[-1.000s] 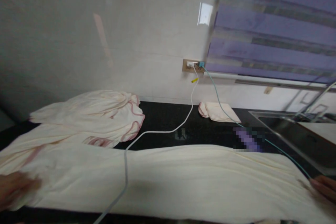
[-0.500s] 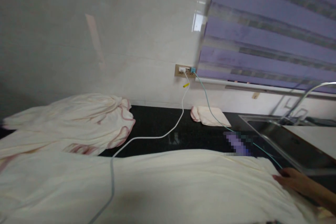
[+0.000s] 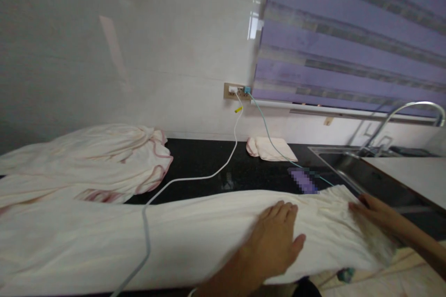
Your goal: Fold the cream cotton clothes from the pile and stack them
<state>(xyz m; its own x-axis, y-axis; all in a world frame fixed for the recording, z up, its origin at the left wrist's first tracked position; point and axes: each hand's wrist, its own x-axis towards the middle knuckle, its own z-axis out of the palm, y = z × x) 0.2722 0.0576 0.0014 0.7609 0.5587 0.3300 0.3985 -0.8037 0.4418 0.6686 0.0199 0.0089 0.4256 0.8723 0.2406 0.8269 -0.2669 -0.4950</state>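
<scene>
A long cream cloth (image 3: 195, 227) lies spread along the dark countertop, mostly smooth, with wrinkles towards its right end. My left hand (image 3: 272, 241) rests palm down on it, right of the middle, fingers stretched out and thumb apart. At the cloth's right end, my right hand (image 3: 371, 211) grips the edge; its fingers are partly hidden. Across the cloth's left part runs a white cable (image 3: 148, 232). A bunched cream cloth with pink edging (image 3: 114, 153) lies behind it at the left.
A folded cream cloth (image 3: 273, 149) lies near the wall, with a teal cable over it. Close to it is a pixelated purple thing (image 3: 304, 181). Both cables run to a wall socket (image 3: 237, 91). At the right are a sink (image 3: 362, 176) and a curved faucet (image 3: 390, 118).
My left hand has come into view and now lies on the cloth. The cloth's right end has shifted and wrinkled under my right hand. The view has turned slightly right.
</scene>
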